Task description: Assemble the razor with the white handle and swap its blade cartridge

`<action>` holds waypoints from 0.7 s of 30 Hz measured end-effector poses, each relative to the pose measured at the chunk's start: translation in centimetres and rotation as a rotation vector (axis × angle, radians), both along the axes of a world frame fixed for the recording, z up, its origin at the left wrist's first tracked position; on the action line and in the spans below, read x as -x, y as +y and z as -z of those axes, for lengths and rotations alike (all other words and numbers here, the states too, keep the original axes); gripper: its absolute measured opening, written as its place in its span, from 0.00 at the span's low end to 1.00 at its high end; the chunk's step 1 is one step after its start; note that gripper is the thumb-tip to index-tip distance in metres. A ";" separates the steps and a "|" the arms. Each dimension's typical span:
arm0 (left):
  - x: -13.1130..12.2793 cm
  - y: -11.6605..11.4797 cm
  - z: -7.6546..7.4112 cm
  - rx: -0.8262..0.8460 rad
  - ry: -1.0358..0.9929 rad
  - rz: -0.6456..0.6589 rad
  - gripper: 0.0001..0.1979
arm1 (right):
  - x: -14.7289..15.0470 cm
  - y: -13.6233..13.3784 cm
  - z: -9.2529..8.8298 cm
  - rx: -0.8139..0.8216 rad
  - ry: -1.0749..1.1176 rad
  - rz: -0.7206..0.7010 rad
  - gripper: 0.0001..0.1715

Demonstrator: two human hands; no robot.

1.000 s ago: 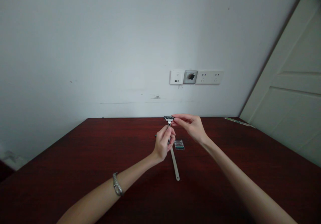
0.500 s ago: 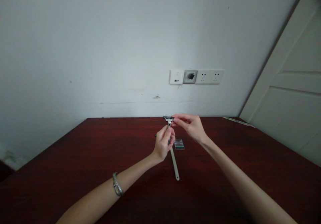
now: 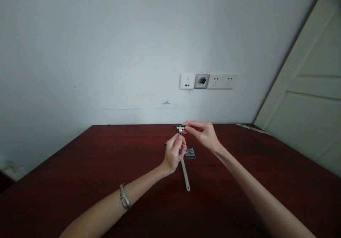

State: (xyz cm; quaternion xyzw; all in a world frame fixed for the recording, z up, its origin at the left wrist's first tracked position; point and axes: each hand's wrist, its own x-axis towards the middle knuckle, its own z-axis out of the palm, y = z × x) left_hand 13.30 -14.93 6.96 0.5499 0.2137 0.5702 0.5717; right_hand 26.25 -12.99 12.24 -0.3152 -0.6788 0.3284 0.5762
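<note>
My left hand (image 3: 173, 152) is closed around the handle of a silver razor (image 3: 180, 131), which stands upright with its dark, wide blade head (image 3: 179, 126) at the top. The thumb lies along the front of the handle. From the right, my right hand (image 3: 204, 134) pinches the right end of that head between thumb and fingertips. Beneath the left hand, a long pale handle (image 3: 185, 176) with a hole at its end lies on the table; its far part is hidden. Just right of the left hand is a small clear plastic case (image 3: 190, 153).
The dark red wooden table (image 3: 119, 149) reaches back to a white wall (image 3: 133, 53). Wall sockets (image 3: 221, 81) sit above its back edge. A pale printed strip (image 3: 253, 128) lies at the back right, near a white panelled door (image 3: 314, 99). A small green tip (image 3: 165, 144) shows left of my left hand.
Almost nothing differs. The razor's head has shifted very slightly to the right and down, with both hands keeping their grip.
</note>
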 end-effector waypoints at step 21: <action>0.3 0.2 0.3 -0.021 0.022 -0.012 0.18 | -0.5 0.1 0.0 -0.167 -0.152 -0.058 0.09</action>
